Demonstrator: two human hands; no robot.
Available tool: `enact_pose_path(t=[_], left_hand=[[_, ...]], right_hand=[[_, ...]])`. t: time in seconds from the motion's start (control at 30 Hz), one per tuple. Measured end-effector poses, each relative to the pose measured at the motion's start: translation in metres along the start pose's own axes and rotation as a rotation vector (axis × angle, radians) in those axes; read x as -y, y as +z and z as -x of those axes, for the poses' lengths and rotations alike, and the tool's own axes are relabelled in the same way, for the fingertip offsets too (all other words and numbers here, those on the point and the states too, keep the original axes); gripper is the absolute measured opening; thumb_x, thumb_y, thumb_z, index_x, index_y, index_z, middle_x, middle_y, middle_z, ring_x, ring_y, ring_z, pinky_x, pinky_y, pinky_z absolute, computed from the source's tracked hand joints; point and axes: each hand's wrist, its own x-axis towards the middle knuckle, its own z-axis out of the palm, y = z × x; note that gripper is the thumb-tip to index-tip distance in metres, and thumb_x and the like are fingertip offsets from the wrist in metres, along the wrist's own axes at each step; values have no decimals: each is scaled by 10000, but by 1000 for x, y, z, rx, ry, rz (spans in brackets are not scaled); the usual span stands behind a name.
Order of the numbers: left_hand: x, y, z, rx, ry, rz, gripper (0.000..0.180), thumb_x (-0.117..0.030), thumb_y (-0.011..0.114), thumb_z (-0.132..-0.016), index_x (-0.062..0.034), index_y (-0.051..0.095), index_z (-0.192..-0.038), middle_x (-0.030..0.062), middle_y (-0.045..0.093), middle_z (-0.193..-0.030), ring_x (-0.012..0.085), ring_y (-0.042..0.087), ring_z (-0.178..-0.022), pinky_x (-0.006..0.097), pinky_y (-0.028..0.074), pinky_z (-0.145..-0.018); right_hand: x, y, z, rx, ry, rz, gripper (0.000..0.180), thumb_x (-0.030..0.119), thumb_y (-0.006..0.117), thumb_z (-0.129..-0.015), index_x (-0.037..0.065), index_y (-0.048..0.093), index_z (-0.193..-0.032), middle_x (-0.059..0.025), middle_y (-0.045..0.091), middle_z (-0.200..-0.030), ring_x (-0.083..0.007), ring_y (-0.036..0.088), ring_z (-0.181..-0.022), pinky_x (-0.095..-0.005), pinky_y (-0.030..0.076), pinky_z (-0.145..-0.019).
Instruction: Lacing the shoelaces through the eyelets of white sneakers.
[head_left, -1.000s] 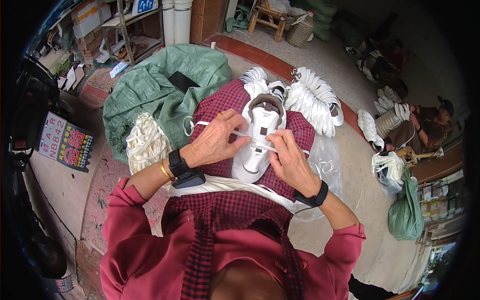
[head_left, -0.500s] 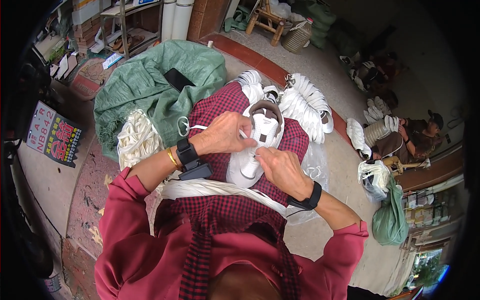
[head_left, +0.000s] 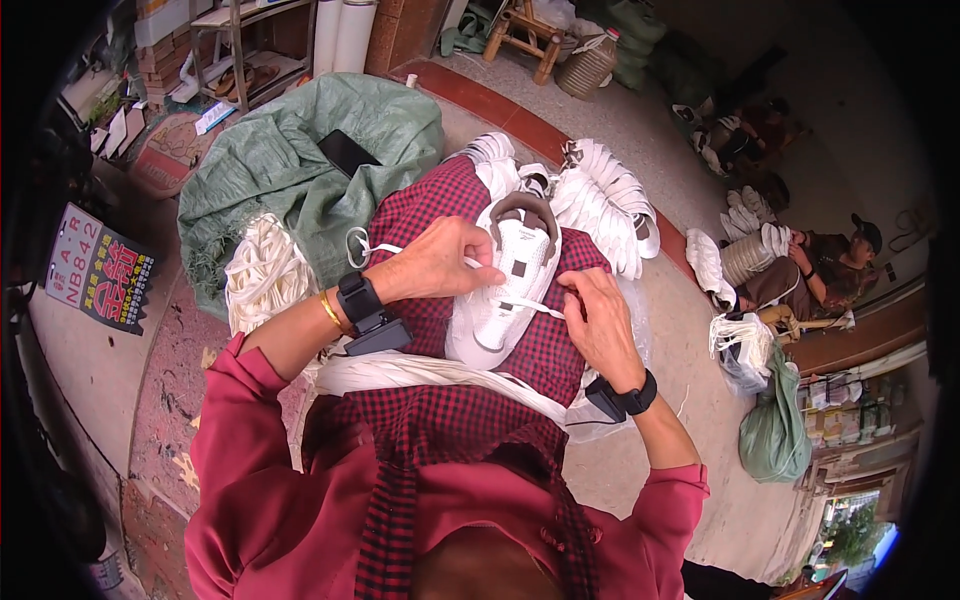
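Observation:
A white sneaker with a brown collar lies on the red-and-black checked cloth over my lap, its toe toward me. Across its tongue runs a white shoelace, drawn out to the right. My right hand pinches that lace just off the shoe's right side. On the shoe's left edge my left hand is closed, thumb and finger pinching the lace, whose loose loop curls out behind the wrist. A bundle of white laces stretches across my lap, nearer to me than the shoe.
A green woven sack carries a black phone at the far left, beside a heap of white laces. Rows of white shoes stand beyond my lap. Another person sits at the right near more shoes and a green bag.
My right hand has moved right, away from the shoe's tongue, drawing the lace out across it. My left hand stays near the shoe's left edge.

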Motion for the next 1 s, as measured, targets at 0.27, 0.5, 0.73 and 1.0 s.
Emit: enact_pose_path(t=[0.27, 0.5, 0.73, 1.0], left_hand=[[-8, -6, 5, 62, -23, 19, 260, -187, 795, -837, 2, 642, -746, 15, 593, -628, 57, 507, -599, 272, 433, -541], [-5, -4, 12, 11, 54, -48, 266, -179, 795, -840, 4, 628, -744, 10, 587, -642, 63, 495, -592, 263, 408, -518], [-17, -10, 16, -34, -31, -93, 273, -185, 800, -822, 4, 627, -728, 30, 591, -613, 61, 509, -560, 280, 425, -514], [0, -3, 16, -34, -90, -52, 271, -186, 801, -847, -13, 616, -749, -43, 546, -626, 33, 445, -603, 239, 390, -532]], right_hand=[[22, 22, 12, 6, 77, -275, 257, 11, 589, -866, -16, 496, -1104, -222, 586, -972, -388, 604, -935, -454, 481, -811], [-8, 19, 8, 32, -70, -268, 118, 132, 647, -895, 26, 597, -881, -150, 617, -736, -352, 622, -660, -448, 467, -592], [-42, -5, 18, 99, -85, -125, 284, 198, 560, -945, -15, 610, -765, -121, 608, -661, -304, 604, -602, -410, 469, -571], [-94, -27, 40, -262, 94, 255, 169, -30, 582, -803, 19, 619, -961, -162, 585, -908, -359, 593, -878, -436, 466, -772]])
